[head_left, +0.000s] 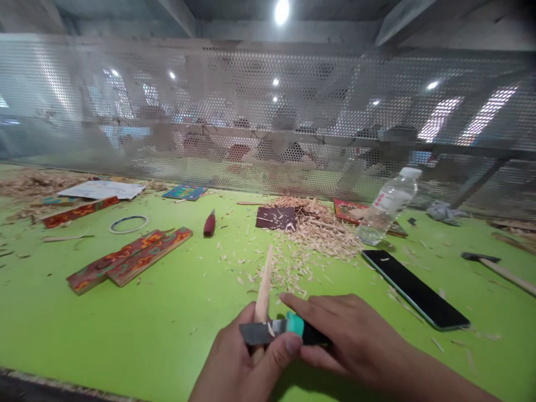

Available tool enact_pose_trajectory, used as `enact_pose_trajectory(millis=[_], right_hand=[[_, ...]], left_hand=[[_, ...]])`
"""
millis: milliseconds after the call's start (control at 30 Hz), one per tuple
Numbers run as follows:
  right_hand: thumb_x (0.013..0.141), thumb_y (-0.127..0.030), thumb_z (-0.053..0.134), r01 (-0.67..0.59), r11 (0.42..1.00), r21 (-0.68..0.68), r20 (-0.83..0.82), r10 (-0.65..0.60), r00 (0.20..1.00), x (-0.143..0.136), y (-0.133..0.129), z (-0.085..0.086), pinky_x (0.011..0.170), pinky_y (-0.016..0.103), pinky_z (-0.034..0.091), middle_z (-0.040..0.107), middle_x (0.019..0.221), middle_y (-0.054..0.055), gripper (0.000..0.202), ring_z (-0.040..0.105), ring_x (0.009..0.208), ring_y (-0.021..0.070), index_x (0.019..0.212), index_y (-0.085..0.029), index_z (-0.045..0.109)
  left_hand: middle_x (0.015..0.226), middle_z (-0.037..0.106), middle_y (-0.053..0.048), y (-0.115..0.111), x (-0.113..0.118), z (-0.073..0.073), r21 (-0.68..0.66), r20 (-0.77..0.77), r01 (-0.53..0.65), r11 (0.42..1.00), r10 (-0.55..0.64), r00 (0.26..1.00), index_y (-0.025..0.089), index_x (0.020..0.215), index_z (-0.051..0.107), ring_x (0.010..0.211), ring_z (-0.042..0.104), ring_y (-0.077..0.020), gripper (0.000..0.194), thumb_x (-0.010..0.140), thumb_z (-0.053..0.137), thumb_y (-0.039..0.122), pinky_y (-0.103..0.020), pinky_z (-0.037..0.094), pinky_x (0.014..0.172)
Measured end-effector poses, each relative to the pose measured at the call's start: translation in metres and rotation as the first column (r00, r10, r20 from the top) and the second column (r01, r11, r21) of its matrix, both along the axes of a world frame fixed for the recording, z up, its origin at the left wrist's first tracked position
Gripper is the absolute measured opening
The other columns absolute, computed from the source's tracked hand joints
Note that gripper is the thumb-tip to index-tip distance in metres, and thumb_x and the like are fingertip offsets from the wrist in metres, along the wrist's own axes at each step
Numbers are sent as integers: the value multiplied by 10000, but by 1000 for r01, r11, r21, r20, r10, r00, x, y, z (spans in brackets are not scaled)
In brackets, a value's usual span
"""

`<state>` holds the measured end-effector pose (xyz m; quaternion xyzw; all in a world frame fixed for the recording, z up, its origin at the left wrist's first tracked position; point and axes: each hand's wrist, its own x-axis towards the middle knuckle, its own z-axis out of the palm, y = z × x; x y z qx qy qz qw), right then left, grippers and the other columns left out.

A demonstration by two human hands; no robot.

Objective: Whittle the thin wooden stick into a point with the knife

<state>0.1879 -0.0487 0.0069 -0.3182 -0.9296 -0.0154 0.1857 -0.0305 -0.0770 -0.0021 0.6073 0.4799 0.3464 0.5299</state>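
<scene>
My left hand is closed around the lower part of a pale, tapered wooden stick, whose pointed end is directed away from me. In my right hand is a knife with a black and teal handle. Its flat blade lies across the stick near my left fingers, with a small curl of wood on it. My left thumb presses close to the teal part of the handle. Beyond the stick's tip, wood shavings are heaped on the green table, partly over a dark brown sheet.
At right are a phone, a tilted plastic bottle and a hammer. At left lie painted wooden strips, a tape roll and a red-handled tool. A perforated metal screen borders the back; people sit behind it.
</scene>
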Motion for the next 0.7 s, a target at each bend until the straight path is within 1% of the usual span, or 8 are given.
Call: enact_pose_trajectory(millis=[100,200,267,333,433,500,567,700], right_hand=[[1136,-534,231,38,998,57,3,-38,999,-3,-3,-3,547,375,557,796,805,142,677,760,635,273,1315,-50,668],[1132,-521,313,67,998,16,-39,-66,997,-6,-3,-4,606,405,609,823,943,174,613,796,732,300,1346,-58,653],[1124,-510,377,121,992,-24,-108,-123,987,-3,2,-3,628,390,625,832,978,165,562,805,755,292,1362,-79,649],[1118,-504,412,222,975,-20,-211,-221,952,5,9,0,629,358,628,841,984,148,526,809,739,272,1344,-104,669],[1095,-557,450,344,935,89,-324,-299,898,18,19,4,718,353,638,835,1077,175,570,824,843,288,1333,-93,681],[1092,-548,467,322,944,72,-315,-285,906,21,21,5,782,341,636,823,1142,176,552,822,919,283,1340,-102,679],[1091,-531,480,261,965,21,-270,-246,931,19,21,5,762,334,638,834,1115,153,524,825,889,271,1349,-120,676],[1069,-503,526,104,990,-94,-97,-113,989,9,14,6,713,341,637,843,1072,140,488,824,842,271,1362,-141,672]], left_hand=[[772,620,-17,-2,3,1,39,-51,-67,997,69,996,175,858,651,758,533,-199,423,945,617,587,-290,415,703],[814,701,-58,-3,6,2,38,-77,-120,992,122,989,179,843,672,796,602,-240,456,954,586,612,-312,432,734],[765,682,-52,-4,7,1,26,-109,-153,988,155,982,187,835,648,744,591,-233,474,958,562,636,-309,408,684],[688,605,-22,-5,8,1,3,-129,-172,985,171,977,201,795,587,663,530,-202,498,954,543,671,-296,362,615],[648,497,16,-5,7,2,-31,-95,-148,988,145,985,218,749,506,620,444,-165,549,930,535,736,-280,312,568],[651,441,34,-4,6,2,-50,-45,-107,993,104,994,219,763,499,616,408,-152,581,909,530,780,-274,299,556],[658,422,42,-3,5,1,-68,-6,-68,995,68,998,214,794,514,610,393,-146,602,897,522,808,-270,296,548],[735,579,-12,-2,4,-4,-17,-40,-64,998,64,997,181,866,601,687,475,-175,597,912,541,774,-282,349,617]])
